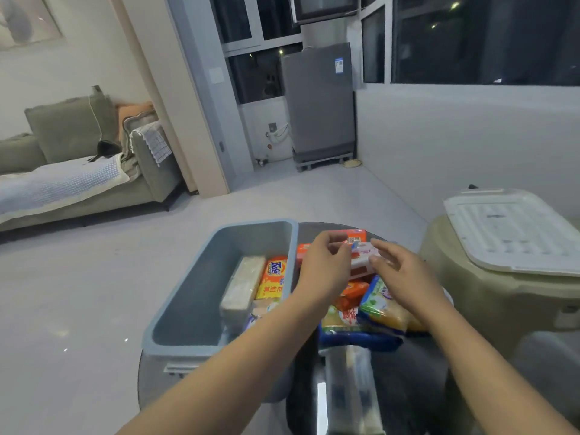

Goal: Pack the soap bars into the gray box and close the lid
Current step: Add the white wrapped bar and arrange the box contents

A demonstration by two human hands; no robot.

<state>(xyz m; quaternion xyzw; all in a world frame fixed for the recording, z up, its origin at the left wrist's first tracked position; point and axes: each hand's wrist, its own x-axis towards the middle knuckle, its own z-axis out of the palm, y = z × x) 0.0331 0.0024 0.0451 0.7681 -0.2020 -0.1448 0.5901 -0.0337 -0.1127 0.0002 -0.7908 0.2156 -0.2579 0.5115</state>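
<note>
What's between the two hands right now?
Head view: a white-and-red soap bar spans the gap between left hand and right hand, above the loose pile.

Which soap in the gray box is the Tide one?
Find the open gray box at the left edge of the round table. Inside, near its right wall, lies the Tide soap, beside a pale beige bar. It is the only bright orange-and-yellow pack there with the blue word Tide.
</note>
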